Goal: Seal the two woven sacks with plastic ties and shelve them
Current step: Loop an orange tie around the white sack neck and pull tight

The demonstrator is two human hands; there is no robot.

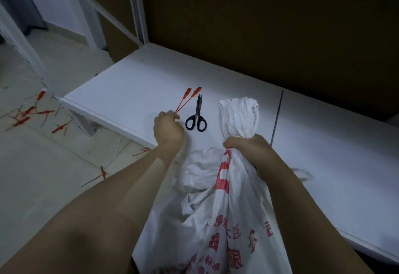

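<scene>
A white woven sack (216,226) with red printed characters stands against the low white shelf (129,88). My right hand (248,146) is clenched around its gathered neck, and the bunched mouth (238,116) fans out above my fist. A second crumpled white sack (198,170) lies behind the first, between my arms. My left hand (168,130) pinches the tail ends of two red plastic ties (187,99), which lie on the shelf pointing away from me.
Black-handled scissors (197,116) lie on the shelf between the ties and the sack's mouth. Cut red tie scraps (28,114) litter the tiled floor at left. A white shelf post (138,8) rises at the back, in front of brown board.
</scene>
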